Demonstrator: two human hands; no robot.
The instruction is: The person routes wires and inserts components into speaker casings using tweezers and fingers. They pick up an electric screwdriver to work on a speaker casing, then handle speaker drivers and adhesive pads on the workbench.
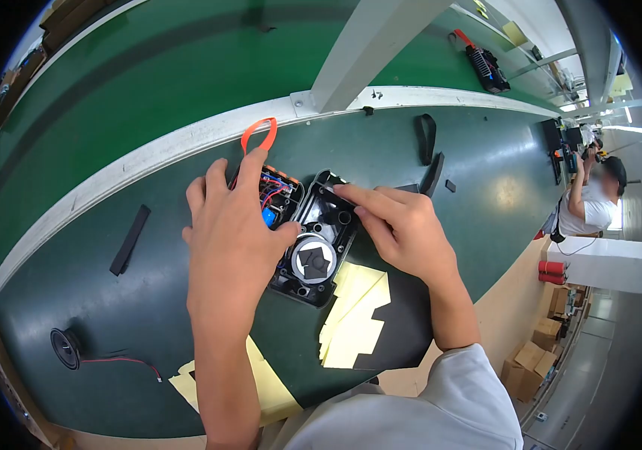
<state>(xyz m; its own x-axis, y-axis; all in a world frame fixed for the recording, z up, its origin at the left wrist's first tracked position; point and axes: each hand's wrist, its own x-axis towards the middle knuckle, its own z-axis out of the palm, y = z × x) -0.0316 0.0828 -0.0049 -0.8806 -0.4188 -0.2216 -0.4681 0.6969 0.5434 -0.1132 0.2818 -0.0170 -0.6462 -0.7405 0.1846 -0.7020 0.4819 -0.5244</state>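
An opened black device lies in two halves on the green table. Over the left half (289,204), which shows red and blue wires and an orange strap (249,127), my left hand (234,232) is curled, its thumb reaching towards the other half. That other half, a black housing (328,217), holds a round speaker (313,257) with a dark patch at its centre. My right hand (409,229) has index finger and thumb closed at the housing's upper right edge. Anything small between those fingertips is hidden.
A loose speaker (65,349) with a red lead lies at left. Black strips (130,238) are scattered about. Yellow sheets (354,311) and a black sheet (407,326) lie at the front. Beyond the white rail sits another device (487,69). A person (594,199) works at far right.
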